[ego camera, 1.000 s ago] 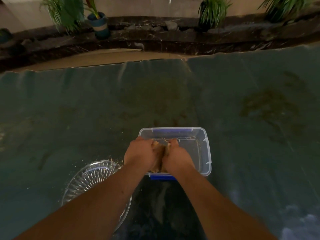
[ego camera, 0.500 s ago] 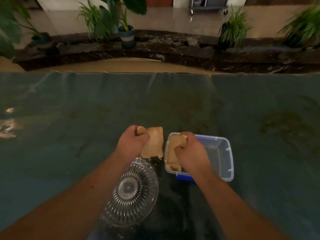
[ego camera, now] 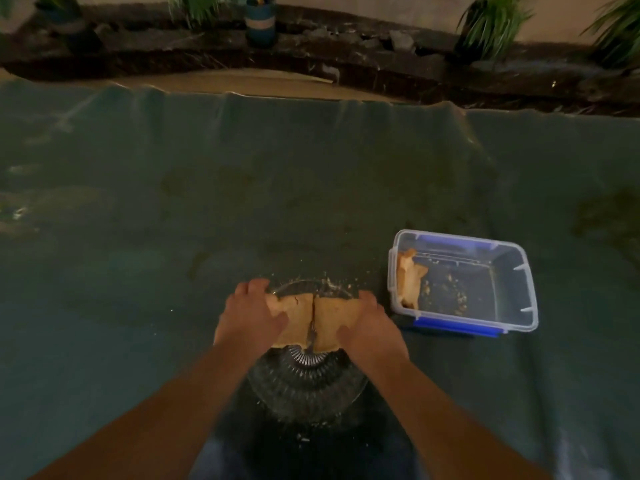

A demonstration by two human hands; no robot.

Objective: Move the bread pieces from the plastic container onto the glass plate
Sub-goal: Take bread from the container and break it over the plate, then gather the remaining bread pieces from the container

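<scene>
Two tan bread pieces lie side by side over the far half of the ribbed glass plate (ego camera: 308, 382). My left hand (ego camera: 247, 315) grips the left bread piece (ego camera: 294, 318) and my right hand (ego camera: 370, 327) grips the right bread piece (ego camera: 329, 320). Whether the pieces rest on the glass I cannot tell. To the right stands the clear plastic container (ego camera: 516, 292) with blue clips. One more bread piece (ego camera: 410, 280) leans against its left wall, and crumbs cover its floor.
A dark green cloth (ego camera: 311, 188) covers the table, with crumbs scattered around the plate. Beyond the table's far edge runs a dark stone border with potted plants (ego camera: 259, 15).
Both hands lifted a bread piece each out of the container and carried them left, over the plate. The view has shifted, so the container now sits at the right.
</scene>
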